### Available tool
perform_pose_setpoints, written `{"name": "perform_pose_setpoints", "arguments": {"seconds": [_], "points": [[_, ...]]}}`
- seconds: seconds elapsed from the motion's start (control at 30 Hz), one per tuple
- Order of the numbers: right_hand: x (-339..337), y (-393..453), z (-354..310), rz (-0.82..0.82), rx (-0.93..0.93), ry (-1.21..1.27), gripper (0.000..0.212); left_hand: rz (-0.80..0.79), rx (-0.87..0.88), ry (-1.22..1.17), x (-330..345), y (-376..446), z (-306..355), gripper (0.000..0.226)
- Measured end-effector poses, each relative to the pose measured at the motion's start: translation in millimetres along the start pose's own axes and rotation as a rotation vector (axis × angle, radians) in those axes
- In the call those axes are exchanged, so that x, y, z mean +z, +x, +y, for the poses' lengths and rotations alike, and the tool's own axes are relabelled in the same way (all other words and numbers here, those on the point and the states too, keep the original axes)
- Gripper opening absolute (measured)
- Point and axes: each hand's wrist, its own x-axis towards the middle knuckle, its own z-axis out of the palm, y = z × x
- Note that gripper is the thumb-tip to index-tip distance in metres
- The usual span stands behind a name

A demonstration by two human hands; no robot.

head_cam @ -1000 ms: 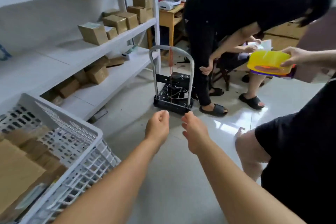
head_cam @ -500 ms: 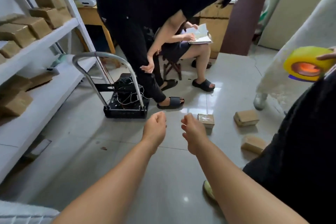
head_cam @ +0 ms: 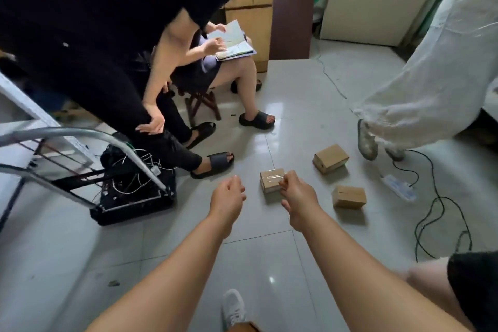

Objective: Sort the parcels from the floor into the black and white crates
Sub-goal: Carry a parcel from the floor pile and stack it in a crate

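Three brown cardboard parcels lie on the grey tiled floor. The nearest parcel (head_cam: 270,180), wrapped in clear tape, is partly hidden behind my right hand (head_cam: 297,195). A second parcel (head_cam: 330,158) lies farther back to the right, and a third parcel (head_cam: 349,196) sits right of my right hand. Both arms stretch forward. My left hand (head_cam: 228,198) hangs loosely curled and holds nothing, left of the nearest parcel. My right hand is loosely curled too, over that parcel's right end; contact cannot be told. Neither crate is in view.
A folding hand trolley (head_cam: 129,186) with a black base and loose wires stands at left. A person in black (head_cam: 113,43) bends over it; another sits behind with a notebook (head_cam: 234,43). A leg in white trousers (head_cam: 420,94), a power strip (head_cam: 398,186) and black cables (head_cam: 436,213) are at right.
My view has swung right and down, away from the shelves and white crate. The floor parcels have come into view and my hands now reach close to the nearest one.
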Motion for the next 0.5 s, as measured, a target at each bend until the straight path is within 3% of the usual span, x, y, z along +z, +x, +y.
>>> {"name": "perform_pose_setpoints", "arguments": {"seconds": [0.27,0.5], "points": [[-12.1,96.9,-32.1,0.084,0.017,0.052,0.024,-0.112,-0.117,0.015,47.3,100.3,18.0,0.026],[-37.3,203.7,-53.6,0.097,0.084,0.037,0.025,-0.096,-0.231,0.053,101.4,179.8,26.3,0.025]]}}
